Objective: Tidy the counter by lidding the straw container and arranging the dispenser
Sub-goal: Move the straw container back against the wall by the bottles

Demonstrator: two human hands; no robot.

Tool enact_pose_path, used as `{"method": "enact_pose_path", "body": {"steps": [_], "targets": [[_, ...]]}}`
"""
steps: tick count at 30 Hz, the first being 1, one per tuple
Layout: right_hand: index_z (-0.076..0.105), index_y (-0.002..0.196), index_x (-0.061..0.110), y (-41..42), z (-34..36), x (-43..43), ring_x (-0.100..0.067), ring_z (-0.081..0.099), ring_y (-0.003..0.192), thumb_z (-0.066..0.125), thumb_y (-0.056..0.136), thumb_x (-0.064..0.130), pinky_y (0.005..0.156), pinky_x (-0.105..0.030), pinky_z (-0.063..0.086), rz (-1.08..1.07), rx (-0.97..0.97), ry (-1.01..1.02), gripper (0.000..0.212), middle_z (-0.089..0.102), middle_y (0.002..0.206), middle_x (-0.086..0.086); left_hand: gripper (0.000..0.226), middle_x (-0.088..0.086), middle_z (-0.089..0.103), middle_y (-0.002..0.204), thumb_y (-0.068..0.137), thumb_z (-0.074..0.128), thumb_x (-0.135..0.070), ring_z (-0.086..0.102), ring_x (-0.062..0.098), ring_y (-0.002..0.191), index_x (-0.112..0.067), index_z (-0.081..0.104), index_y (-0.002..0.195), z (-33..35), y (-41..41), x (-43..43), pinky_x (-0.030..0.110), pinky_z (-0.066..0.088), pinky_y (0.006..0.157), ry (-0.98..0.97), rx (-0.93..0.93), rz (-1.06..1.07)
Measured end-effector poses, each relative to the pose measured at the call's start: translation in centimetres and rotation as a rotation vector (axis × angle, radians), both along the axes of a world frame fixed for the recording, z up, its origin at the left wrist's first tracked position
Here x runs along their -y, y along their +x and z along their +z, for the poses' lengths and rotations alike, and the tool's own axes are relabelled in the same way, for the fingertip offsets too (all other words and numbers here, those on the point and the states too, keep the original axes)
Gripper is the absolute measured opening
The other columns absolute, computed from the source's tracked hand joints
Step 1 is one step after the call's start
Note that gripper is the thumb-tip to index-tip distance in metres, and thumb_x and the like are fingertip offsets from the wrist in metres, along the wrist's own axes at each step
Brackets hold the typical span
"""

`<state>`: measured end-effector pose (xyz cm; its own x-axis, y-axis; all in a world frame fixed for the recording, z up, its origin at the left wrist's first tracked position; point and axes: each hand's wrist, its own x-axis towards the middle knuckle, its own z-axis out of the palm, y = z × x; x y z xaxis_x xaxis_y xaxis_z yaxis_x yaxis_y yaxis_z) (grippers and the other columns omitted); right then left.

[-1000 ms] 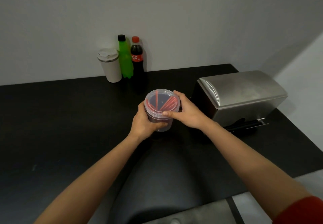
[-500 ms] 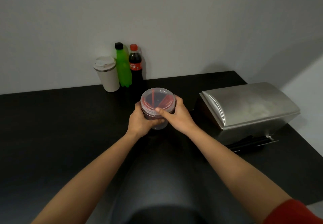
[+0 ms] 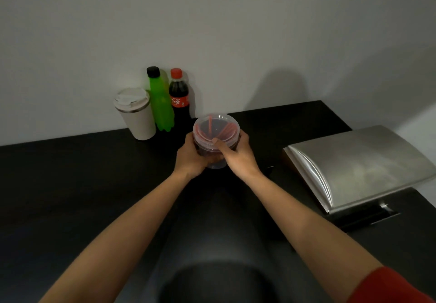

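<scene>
While my left hand (image 3: 191, 158) and right hand (image 3: 238, 156) wrapped closed around the straw container (image 3: 215, 137), its clear lid (image 3: 216, 126) sat on top; dispenser (image 3: 361, 168) lay right.

Black counter (image 3: 70, 184), white lidded cup (image 3: 135, 113), green bottle (image 3: 161, 104) and cola bottle (image 3: 179, 99) beyond the fingers, steel dispenser (image 3: 358, 168) right of them, straw container (image 3: 215, 141) between them.

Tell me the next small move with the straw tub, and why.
Probably press the lid down around its rim. Both the left hand and right hand grip the straw container, the lid sits on top, the right thumb rests on its edge; whether it has sealed cannot be told.
</scene>
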<state>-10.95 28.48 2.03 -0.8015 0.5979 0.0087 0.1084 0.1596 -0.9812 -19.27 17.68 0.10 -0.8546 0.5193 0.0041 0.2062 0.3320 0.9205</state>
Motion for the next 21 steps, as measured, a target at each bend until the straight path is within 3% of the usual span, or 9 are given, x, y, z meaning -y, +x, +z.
{"method": "enact_pose_path", "body": {"steps": [3,5,7,10,12,14,16,21], "targets": [[0.031,0.137,0.013,-1.3,-0.2,-0.5,-0.009,0.052,0.111,0.073,0.073,0.038,0.086,-0.018,0.043,-0.014,0.020,-0.039,0.080,0.053,0.125,0.002,0.087,0.003,0.054,0.129,0.059,0.083,-0.035,0.047,0.005,0.101,-0.016,0.039,0.132,-0.2,-1.2,-0.5,0.008,0.035,0.071,-0.010,-0.007,-0.018],[0.033,0.135,0.013,-2.0,-0.2,-0.7,-0.006,0.052,0.105,0.073,0.073,0.039,0.077,-0.013,0.041,-0.027,0.030,-0.062,0.078,0.053,0.120,0.005,0.087,0.004,0.054,0.129,0.060,0.083,-0.037,0.048,0.006,0.101,-0.015,0.039,0.132,-0.4,-1.9,-0.8,0.012,0.037,0.075,-0.016,0.008,-0.023],[0.042,0.127,0.019,-2.6,-0.3,-0.8,-0.001,0.054,0.098,0.072,0.074,0.040,0.069,-0.009,0.040,-0.025,0.032,-0.076,0.064,0.055,0.110,0.010,0.087,0.005,0.054,0.130,0.061,0.083,-0.037,0.049,0.009,0.104,-0.015,0.039,0.133,-0.6,-2.6,-1.1,0.018,0.038,0.079,-0.029,0.026,-0.019],[0.052,0.101,0.037,-3.6,-0.8,-1.1,0.003,0.059,0.092,0.070,0.076,0.037,0.067,-0.006,0.045,-0.020,-0.004,-0.093,0.030,0.060,0.100,0.016,0.088,0.005,0.055,0.130,0.060,0.084,-0.036,0.051,0.011,0.105,-0.015,0.039,0.133,-0.9,-3.4,-1.6,0.019,0.039,0.080,-0.040,0.027,-0.018],[0.052,0.105,0.033,-4.0,-1.2,-1.2,-0.001,0.060,0.095,0.069,0.077,0.038,0.075,-0.011,0.049,-0.034,-0.033,-0.119,0.033,0.061,0.105,0.011,0.088,0.005,0.056,0.129,0.059,0.084,-0.034,0.050,0.009,0.102,-0.015,0.039,0.132,-1.1,-3.9,-2.0,0.019,0.039,0.079,-0.038,0.029,-0.023],[0.045,0.122,0.019,-4.4,-1.3,-1.3,-0.006,0.058,0.102,0.068,0.077,0.042,0.083,-0.019,0.049,-0.045,-0.035,-0.148,0.055,0.057,0.115,0.003,0.087,0.006,0.056,0.128,0.060,0.084,-0.031,0.050,0.008,0.101,-0.016,0.039,0.132,-1.3,-4.4,-2.3,0.017,0.039,0.077,-0.038,0.035,-0.023],[0.037,0.129,0.016,-4.8,-1.3,-1.5,-0.011,0.057,0.107,0.068,0.077,0.044,0.090,-0.029,0.050,-0.053,-0.030,-0.171,0.067,0.053,0.121,0.001,0.086,0.007,0.057,0.126,0.060,0.084,-0.030,0.050,0.009,0.100,-0.016,0.039,0.132,-1.5,-4.8,-2.7,0.013,0.039,0.073,-0.039,0.036,-0.018],[0.045,0.107,0.031,-5.9,-1.4,-2.1,-0.011,0.058,0.107,0.066,0.080,0.038,0.096,-0.036,0.048,-0.045,-0.071,-0.275,0.034,0.057,0.114,0.005,0.083,0.006,0.060,0.123,0.060,0.084,-0.028,0.055,0.011,0.098,-0.016,0.042,0.129,-1.8,-5.9,-3.9,0.015,0.040,0.073,-0.031,0.029,0.015]]}}
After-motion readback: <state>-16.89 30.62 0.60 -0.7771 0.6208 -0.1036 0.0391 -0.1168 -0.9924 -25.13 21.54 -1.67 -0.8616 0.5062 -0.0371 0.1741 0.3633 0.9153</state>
